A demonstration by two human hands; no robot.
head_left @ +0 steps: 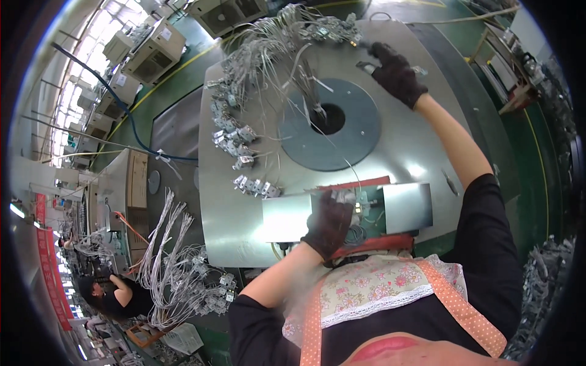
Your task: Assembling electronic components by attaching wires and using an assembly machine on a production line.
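Note:
My left hand point(330, 225), in a dark glove, is closed at the fixture between two shiny metal plates point(407, 207). Whitish metal parts show at its fingertips, but what the fingers grip is hidden. Beside it, a coil of thin grey wire point(354, 235) lies in the fixture's green middle. My right hand point(397, 76), also gloved, reaches to the far right of the metal table point(235, 226). Its fingers are curled over a grey metal piece point(367, 67), whose kind I cannot make out. Just left of that hand lies the end of a row of small metal connectors point(332, 27).
A round grey disc point(360, 137) with a dark centre hole sits mid-table. Bundled grey cables point(262, 46) rise there, their connectors point(232, 143) curving along the left side. A small tool point(450, 182) lies at right. More cables point(168, 262) hang at lower left, near another person point(116, 296).

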